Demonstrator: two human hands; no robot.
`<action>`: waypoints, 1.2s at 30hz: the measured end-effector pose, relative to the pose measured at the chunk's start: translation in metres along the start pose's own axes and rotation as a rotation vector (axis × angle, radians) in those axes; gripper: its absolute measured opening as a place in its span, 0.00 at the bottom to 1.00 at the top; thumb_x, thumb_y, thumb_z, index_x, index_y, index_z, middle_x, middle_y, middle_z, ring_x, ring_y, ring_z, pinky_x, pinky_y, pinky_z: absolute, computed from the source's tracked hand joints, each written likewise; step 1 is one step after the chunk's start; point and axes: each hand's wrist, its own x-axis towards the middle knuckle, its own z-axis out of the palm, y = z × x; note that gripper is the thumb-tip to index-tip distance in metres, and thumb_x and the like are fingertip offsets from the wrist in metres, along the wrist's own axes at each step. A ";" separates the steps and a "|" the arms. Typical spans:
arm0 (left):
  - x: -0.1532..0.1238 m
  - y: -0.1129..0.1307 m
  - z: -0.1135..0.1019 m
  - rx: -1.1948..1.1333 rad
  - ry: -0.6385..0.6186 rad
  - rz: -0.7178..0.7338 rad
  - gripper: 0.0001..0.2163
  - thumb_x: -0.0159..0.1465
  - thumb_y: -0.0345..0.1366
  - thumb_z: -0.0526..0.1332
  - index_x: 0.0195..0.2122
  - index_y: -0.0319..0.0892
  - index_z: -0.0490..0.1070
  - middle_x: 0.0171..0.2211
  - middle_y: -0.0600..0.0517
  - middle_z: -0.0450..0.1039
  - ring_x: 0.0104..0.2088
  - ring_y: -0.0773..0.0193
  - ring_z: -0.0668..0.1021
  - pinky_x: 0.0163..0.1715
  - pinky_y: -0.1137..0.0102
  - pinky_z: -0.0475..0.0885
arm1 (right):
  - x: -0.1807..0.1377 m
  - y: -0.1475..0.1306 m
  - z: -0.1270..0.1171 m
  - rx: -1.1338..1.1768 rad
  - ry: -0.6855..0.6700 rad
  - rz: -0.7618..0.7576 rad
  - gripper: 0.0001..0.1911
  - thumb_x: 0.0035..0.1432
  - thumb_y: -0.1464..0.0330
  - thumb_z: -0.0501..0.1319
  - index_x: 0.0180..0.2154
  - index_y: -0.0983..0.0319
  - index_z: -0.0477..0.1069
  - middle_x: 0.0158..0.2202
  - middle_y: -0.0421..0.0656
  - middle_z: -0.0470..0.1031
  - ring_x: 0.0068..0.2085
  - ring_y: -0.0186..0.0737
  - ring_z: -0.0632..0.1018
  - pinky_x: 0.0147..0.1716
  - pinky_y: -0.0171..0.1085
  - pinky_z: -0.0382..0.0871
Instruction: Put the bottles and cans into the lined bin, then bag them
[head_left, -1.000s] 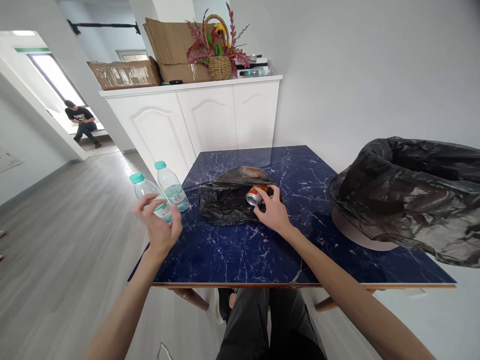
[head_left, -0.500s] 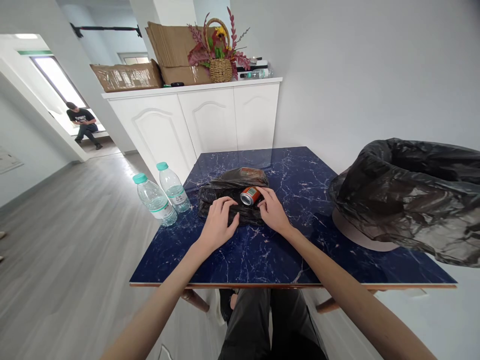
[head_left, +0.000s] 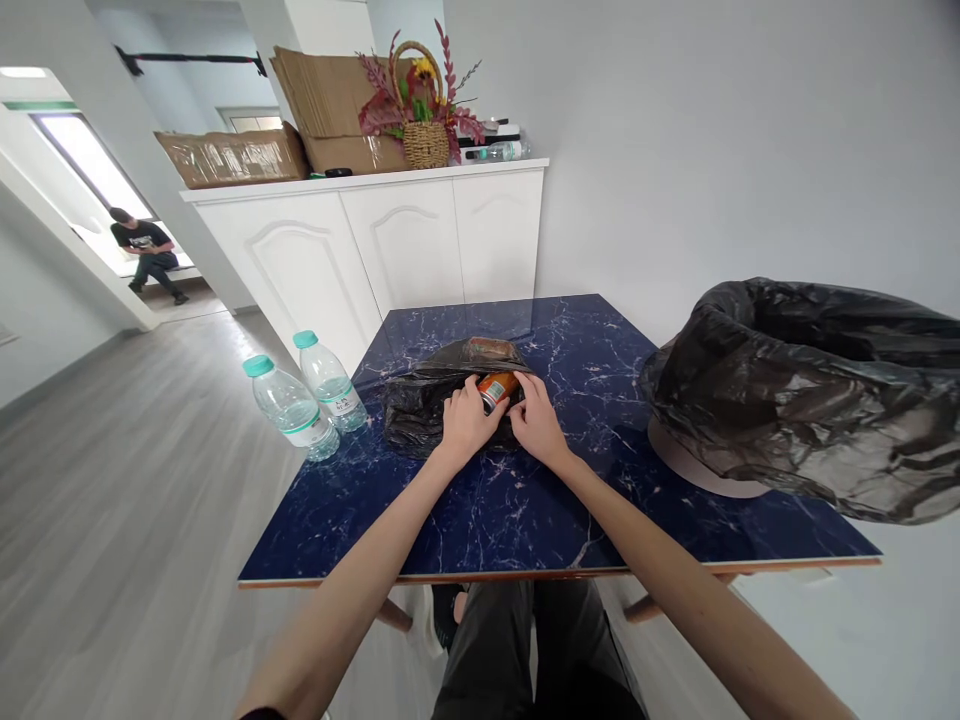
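A crumpled black plastic bag (head_left: 420, 410) lies in the middle of the dark blue marble table (head_left: 525, 500). An orange drink can (head_left: 496, 388) lies on its side at the bag's mouth. My left hand (head_left: 465, 422) curls round the can's left side and rests on the bag. Just right of it, my right hand (head_left: 534, 420) holds the can from the other side. Both hands meet on the can. A brownish item (head_left: 489, 349) shows through the bag's top.
Two water bottles (head_left: 289, 408) (head_left: 330, 380) with teal caps stand at the table's left edge. A bin lined with a black bag (head_left: 810, 390) stands on the right. Behind is a white cabinet (head_left: 390, 240) with boxes and a flower basket (head_left: 421, 110). A person (head_left: 142, 250) sits far left.
My left hand left the nearer water bottle, crossed to the black bag and now closes on the can beside my right hand. The view shifted slightly.
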 end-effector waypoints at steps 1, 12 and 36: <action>-0.001 0.000 -0.003 -0.001 0.008 -0.003 0.29 0.71 0.48 0.66 0.66 0.35 0.63 0.56 0.30 0.79 0.58 0.35 0.80 0.56 0.49 0.72 | 0.001 0.002 0.000 -0.009 0.008 0.015 0.37 0.66 0.73 0.50 0.75 0.61 0.53 0.70 0.58 0.61 0.52 0.48 0.81 0.53 0.49 0.80; -0.101 -0.035 -0.105 -1.269 -0.314 -0.336 0.34 0.73 0.64 0.47 0.64 0.46 0.73 0.61 0.39 0.79 0.62 0.41 0.80 0.61 0.46 0.77 | 0.000 0.008 0.000 -0.020 0.035 0.095 0.35 0.65 0.71 0.51 0.73 0.64 0.57 0.70 0.63 0.60 0.44 0.47 0.83 0.52 0.50 0.79; -0.180 -0.177 -0.160 -0.484 0.433 -0.582 0.40 0.45 0.53 0.81 0.56 0.44 0.71 0.57 0.40 0.79 0.60 0.37 0.80 0.66 0.41 0.72 | -0.005 0.012 0.002 0.019 0.037 0.060 0.32 0.63 0.70 0.54 0.68 0.61 0.62 0.67 0.61 0.64 0.35 0.40 0.81 0.45 0.47 0.79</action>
